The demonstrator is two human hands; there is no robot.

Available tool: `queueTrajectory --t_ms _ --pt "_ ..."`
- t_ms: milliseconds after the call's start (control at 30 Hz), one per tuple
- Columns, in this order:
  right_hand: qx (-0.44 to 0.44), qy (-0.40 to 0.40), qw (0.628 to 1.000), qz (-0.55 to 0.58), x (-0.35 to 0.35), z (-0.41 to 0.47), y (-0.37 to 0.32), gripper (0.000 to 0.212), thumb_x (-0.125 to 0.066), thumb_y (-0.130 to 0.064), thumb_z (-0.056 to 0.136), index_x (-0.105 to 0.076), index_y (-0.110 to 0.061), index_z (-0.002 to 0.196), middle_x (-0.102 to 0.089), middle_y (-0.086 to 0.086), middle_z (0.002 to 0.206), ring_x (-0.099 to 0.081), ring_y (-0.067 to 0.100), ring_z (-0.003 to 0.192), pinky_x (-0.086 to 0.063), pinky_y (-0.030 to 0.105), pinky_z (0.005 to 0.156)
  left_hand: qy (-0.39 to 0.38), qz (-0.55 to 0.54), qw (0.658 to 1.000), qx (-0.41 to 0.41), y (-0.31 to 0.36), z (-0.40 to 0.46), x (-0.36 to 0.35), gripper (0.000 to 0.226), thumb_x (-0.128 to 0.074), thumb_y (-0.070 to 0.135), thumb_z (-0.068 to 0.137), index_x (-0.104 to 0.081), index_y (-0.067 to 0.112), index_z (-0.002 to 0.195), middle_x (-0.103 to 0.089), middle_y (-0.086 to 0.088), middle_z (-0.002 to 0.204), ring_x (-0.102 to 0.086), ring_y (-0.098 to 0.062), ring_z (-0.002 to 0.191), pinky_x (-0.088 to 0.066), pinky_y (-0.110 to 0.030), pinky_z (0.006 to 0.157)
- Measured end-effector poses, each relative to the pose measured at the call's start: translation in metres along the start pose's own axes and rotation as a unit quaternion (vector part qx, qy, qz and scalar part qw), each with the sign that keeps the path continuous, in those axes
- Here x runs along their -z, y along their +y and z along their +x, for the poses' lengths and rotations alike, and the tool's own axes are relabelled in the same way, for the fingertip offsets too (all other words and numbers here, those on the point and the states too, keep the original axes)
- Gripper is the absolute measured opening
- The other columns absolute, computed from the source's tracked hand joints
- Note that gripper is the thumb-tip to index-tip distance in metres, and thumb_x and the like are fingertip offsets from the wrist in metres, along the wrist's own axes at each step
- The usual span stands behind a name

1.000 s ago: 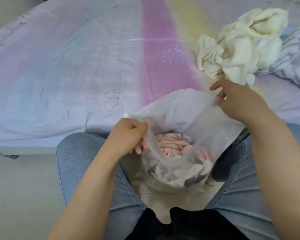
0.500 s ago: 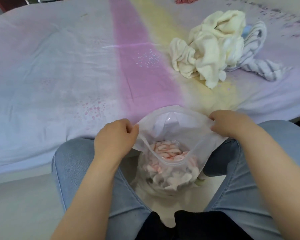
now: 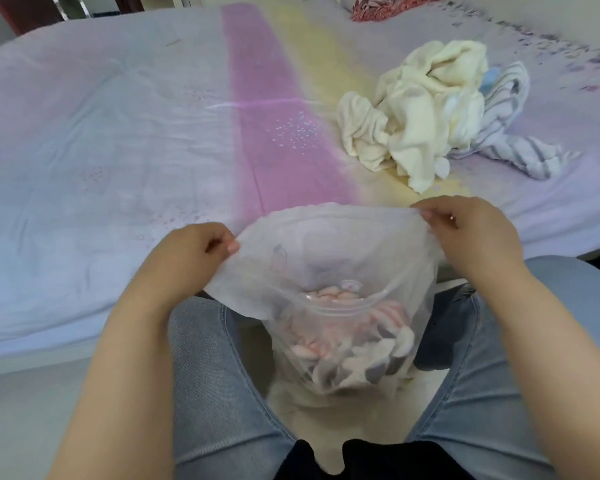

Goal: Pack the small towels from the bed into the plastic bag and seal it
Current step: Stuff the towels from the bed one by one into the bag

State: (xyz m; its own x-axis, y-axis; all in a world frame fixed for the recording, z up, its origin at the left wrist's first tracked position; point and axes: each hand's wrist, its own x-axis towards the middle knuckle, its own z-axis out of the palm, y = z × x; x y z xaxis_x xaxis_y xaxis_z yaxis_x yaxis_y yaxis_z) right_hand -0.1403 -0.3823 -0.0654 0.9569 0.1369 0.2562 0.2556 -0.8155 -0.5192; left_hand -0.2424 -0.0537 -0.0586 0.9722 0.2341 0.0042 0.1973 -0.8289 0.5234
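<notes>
A clear plastic bag [image 3: 329, 258] hangs between my knees at the bed's near edge, its mouth stretched wide. My left hand [image 3: 191, 258] pinches the left side of the rim and my right hand [image 3: 471, 233] pinches the right side. Pink-and-white and grey-and-white small towels [image 3: 347, 341] fill the bottom of the bag. On the bed at the upper right lies a crumpled heap of cream towels [image 3: 416, 109], with a grey-striped towel [image 3: 513, 133] beside it and a bit of blue cloth behind.
The bed [image 3: 118, 140] has a pastel sheet with a pink and a yellow stripe down the middle. A red patterned fabric [image 3: 392, 8] sits at the far edge. My jeans-clad legs [image 3: 215, 393] flank the bag over a pale floor.
Both hands have pulled the bag's rim further apart and lifted it, so the mouth is wider. The view has shifted, showing more of the bed's right side.
</notes>
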Motion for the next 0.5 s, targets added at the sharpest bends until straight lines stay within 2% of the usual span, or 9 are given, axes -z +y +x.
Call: queueTrajectory --t_ms 67,133,200,267,367,433,500 --pt "-0.028 -0.076 0.994 -0.07 0.002 0.015 0.005 0.025 -0.048 -0.029 0.096 -0.067 -0.032 0.112 -0.066 0.0 0.109 -0.057 0.026 0.104 -0.047 0.037 0.081 0.037 0.051 0.998 -0.001 0.005 0.01 -0.005 0.012 -0.061 0.032 0.09 -0.067 0.029 0.08 -0.064 0.004 0.08 -0.056 -0.015 0.077 -0.045 -0.034 0.068" --pt "-0.047 -0.209 0.96 -0.181 -0.008 0.029 0.015 0.024 -0.048 -0.027 0.095 -0.065 -0.03 0.113 -0.064 0.001 0.116 -0.058 0.026 0.104 -0.048 0.037 0.083 0.035 0.108 0.994 -0.005 0.008 0.015 -0.02 0.008 -0.061 0.03 0.089 -0.067 0.031 0.083 -0.063 -0.001 0.086 -0.057 -0.021 0.086 -0.047 -0.036 0.074" --pt "-0.059 -0.28 0.929 -0.235 -0.024 0.032 0.027 0.029 -0.047 -0.021 0.093 -0.061 -0.028 0.117 -0.062 0.004 0.121 -0.058 0.027 0.106 -0.047 0.035 0.083 0.043 0.123 0.991 -0.027 0.01 0.016 -0.033 0.009 -0.061 0.025 0.089 -0.068 0.029 0.086 -0.064 0.001 0.088 -0.055 -0.023 0.091 -0.046 -0.036 0.075" --pt "-0.078 -0.267 0.934 -0.227 -0.036 0.033 0.041 0.034 -0.043 -0.017 0.093 -0.058 -0.026 0.122 -0.062 0.006 0.121 -0.059 0.029 0.103 -0.046 0.034 0.078 0.049 0.055 0.994 -0.078 0.015 0.011 -0.039 0.008 -0.065 0.028 0.088 -0.07 0.028 0.095 -0.064 0.015 0.093 -0.052 -0.014 0.099 -0.044 -0.03 0.082" --pt "-0.09 -0.233 0.947 -0.204 -0.04 0.036 0.053 0.026 -0.04 -0.018 0.092 -0.061 -0.023 0.107 -0.065 0.005 0.103 -0.062 0.026 0.085 -0.044 0.031 0.068 -0.058 -0.086 0.987 -0.12 0.027 0.0 -0.044 0.039 -0.075 0.044 0.076 -0.064 0.041 0.113 -0.055 0.034 0.108 -0.043 0.006 0.114 -0.034 -0.017 0.098" --pt "-0.097 -0.232 0.946 -0.204 -0.041 0.039 0.058 0.02 -0.04 -0.018 0.091 -0.059 -0.024 0.095 -0.063 0.003 0.096 -0.059 0.025 0.082 -0.042 0.031 0.066 -0.125 -0.086 0.978 -0.142 0.026 -0.002 -0.053 0.052 -0.075 0.058 0.068 -0.058 0.05 0.117 -0.05 0.036 0.122 -0.035 0.007 0.125 -0.028 -0.023 0.108" --pt "-0.101 -0.232 0.943 -0.215 -0.044 0.042 0.059 0.018 -0.041 -0.019 0.091 -0.058 -0.024 0.091 -0.063 0.003 0.097 -0.056 0.026 0.085 -0.041 0.032 0.068 -0.162 -0.023 0.976 -0.146 0.016 0.001 -0.065 0.051 -0.074 0.062 0.065 -0.06 0.054 0.113 -0.037 0.034 0.139 -0.023 0.003 0.135 -0.02 -0.032 0.114"
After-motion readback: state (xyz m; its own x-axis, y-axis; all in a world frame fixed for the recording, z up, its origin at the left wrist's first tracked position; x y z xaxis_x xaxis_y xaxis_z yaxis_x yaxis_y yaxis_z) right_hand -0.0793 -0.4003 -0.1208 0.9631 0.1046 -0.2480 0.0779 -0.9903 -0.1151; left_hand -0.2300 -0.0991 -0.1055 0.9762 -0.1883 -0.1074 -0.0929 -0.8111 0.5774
